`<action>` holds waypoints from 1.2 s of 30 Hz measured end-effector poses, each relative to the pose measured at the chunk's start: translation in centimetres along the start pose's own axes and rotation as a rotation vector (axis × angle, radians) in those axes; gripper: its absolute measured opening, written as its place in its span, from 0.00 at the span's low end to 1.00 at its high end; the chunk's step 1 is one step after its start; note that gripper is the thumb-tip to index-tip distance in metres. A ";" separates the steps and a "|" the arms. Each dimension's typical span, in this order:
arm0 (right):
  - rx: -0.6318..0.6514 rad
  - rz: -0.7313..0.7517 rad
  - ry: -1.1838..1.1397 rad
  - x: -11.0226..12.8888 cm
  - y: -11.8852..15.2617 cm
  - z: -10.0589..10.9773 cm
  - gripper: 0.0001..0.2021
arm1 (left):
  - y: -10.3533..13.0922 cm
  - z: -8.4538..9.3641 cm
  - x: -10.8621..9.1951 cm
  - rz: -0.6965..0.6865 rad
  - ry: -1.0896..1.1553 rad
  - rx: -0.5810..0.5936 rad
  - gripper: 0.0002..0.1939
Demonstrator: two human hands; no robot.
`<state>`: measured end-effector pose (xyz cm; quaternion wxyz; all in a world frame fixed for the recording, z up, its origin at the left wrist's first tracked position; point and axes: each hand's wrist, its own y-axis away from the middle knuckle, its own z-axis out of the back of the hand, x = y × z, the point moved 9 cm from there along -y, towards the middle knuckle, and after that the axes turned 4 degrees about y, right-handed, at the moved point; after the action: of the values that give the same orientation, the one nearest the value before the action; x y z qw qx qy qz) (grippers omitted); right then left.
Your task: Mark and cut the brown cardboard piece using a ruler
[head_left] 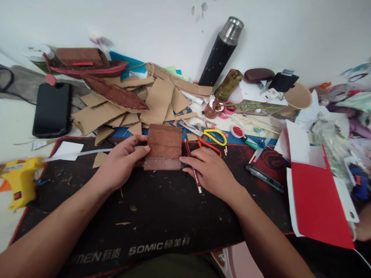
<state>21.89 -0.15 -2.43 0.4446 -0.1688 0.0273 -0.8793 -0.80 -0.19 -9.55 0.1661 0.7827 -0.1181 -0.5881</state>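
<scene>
A brown-painted cardboard piece (164, 141) with a crease across it stands just above the black mat. Along its lower edge lies a clear strip that looks like a ruler (162, 163). My left hand (123, 160) is closed on the left edge of the cardboard, thumb near the front. At the other side, my right hand (210, 170) has a red-and-black pencil (196, 173) between its fingers, eraser end towards me. The fingertips of that hand touch the right end of the clear strip. What the curled fingers underneath do is hidden.
Behind are cardboard scraps (162, 96), a brown boat hull (116, 92) and yellow-handled scissors (214, 136). A yellow glue gun (24, 179) is at left, a phone (52, 110) beyond it. A utility knife (264, 177) and red paper (319, 200) lie at right.
</scene>
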 end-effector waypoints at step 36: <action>-0.003 0.007 0.004 0.0 0.1 -0.1 0.16 | 0.0 0.2 -0.1 -0.002 -0.027 -0.020 0.23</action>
<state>21.90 -0.19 -2.58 0.4475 -0.1676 0.0300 -0.8779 -1.04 -0.16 -9.51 0.1720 0.7731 -0.1138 -0.5999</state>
